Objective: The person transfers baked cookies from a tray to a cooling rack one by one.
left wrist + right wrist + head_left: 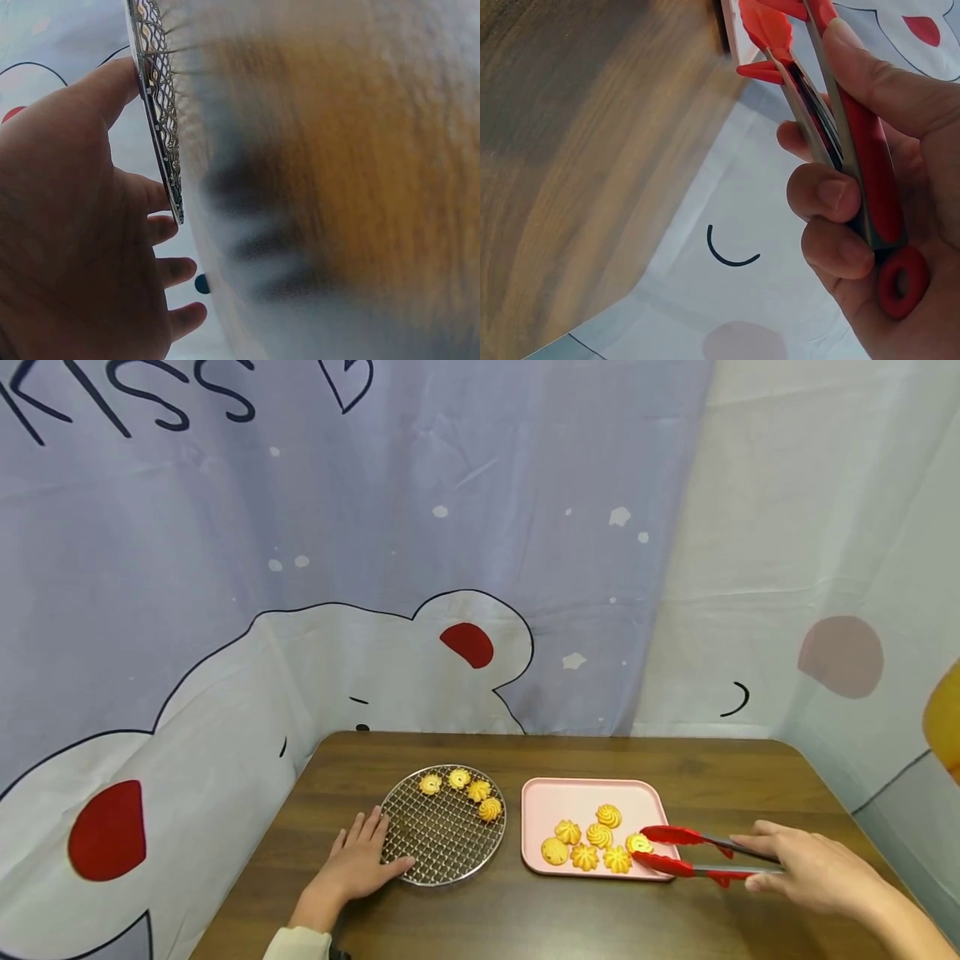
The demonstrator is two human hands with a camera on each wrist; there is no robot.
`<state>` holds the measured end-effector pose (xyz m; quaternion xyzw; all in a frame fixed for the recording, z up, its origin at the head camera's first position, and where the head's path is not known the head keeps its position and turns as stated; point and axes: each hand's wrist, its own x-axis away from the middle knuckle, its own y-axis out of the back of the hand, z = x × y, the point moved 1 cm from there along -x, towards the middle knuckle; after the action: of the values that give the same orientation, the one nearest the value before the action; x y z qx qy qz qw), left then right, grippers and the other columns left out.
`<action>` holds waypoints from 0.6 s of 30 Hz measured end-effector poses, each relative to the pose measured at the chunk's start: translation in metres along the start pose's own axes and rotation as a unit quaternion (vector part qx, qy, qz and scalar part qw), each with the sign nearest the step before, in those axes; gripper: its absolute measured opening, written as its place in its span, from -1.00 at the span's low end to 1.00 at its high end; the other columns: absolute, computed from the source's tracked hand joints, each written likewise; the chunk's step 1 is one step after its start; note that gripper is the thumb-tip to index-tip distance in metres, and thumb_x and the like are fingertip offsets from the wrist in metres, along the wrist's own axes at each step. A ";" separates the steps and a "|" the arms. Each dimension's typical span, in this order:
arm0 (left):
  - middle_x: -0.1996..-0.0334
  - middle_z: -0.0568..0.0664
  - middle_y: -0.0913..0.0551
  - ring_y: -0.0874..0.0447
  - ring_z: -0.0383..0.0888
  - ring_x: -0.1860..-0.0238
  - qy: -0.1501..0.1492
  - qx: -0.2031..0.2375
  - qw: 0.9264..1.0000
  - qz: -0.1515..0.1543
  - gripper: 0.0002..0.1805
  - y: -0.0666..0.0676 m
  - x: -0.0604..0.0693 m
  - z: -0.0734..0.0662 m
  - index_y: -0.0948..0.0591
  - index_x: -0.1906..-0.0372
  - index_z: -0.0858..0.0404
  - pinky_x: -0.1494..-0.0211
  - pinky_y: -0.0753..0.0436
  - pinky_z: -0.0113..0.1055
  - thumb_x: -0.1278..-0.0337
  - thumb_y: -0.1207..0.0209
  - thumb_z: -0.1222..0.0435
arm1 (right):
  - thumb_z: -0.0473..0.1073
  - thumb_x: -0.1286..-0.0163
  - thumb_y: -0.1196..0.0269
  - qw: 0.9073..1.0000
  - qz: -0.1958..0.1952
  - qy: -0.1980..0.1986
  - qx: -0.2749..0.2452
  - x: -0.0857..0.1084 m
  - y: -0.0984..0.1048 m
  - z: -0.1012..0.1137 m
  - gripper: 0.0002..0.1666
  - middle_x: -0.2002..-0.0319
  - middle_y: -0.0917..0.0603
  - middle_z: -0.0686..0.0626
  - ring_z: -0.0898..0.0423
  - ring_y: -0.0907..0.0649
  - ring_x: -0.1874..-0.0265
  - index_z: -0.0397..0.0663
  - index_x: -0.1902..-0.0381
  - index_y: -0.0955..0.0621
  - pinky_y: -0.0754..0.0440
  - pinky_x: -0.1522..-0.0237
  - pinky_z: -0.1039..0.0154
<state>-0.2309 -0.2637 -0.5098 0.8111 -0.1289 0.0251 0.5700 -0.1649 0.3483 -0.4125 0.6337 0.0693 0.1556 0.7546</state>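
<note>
Tongs [684, 836] our right hand [813, 864] is gripping are pointing toward nine o'clock, straddling a cookie [640, 842] at four o'clock on the tray [551, 802] — our farther left hand [358, 860], unclenched, is touching the rack [438, 842].

Wire rack [159, 90] cropped and tabletop [367, 187] blurred in left wrist view, tongs [870, 165] cropped in right
</note>
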 end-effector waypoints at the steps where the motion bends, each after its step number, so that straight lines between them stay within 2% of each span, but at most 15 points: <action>1: -0.60 0.33 0.03 0.16 0.41 -0.57 0.000 -0.001 1.000 0.000 0.13 0.000 0.000 0.000 -0.14 -0.56 0.43 -0.48 0.13 0.44 -0.23 -0.10 -0.36 | 0.43 -0.08 -0.38 1.000 -0.001 -0.001 -0.003 0.000 0.000 0.000 -0.21 0.27 -0.46 0.38 0.42 -0.38 0.50 0.19 -0.20 -0.69 -0.32 0.51 0.33; 8: -0.60 0.32 0.02 0.16 0.40 -0.57 0.000 -0.004 1.000 -0.001 0.15 0.000 0.001 -0.001 -0.13 -0.56 0.43 -0.48 0.13 0.43 -0.22 -0.09 -0.37 | 0.42 -0.10 -0.37 1.000 -0.021 0.008 -0.006 0.003 0.002 0.000 -0.23 0.27 -0.46 0.42 0.44 -0.38 0.49 0.20 -0.20 -0.69 -0.31 0.52 0.35; 18: -0.59 0.35 0.00 0.14 0.42 -0.56 -0.004 0.002 1.000 -0.009 0.11 0.002 0.004 -0.003 -0.16 -0.55 0.46 -0.48 0.12 0.43 -0.24 -0.13 -0.32 | 0.32 -0.14 -0.42 0.996 -0.070 0.047 0.009 0.000 0.002 0.011 -0.30 0.28 -0.45 0.43 0.46 -0.36 0.50 0.15 -0.18 -0.70 -0.30 0.53 0.37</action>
<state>-0.2274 -0.2619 -0.5061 0.8137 -0.1235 0.0169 0.5677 -0.1615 0.3380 -0.4085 0.6264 0.1501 0.1310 0.7536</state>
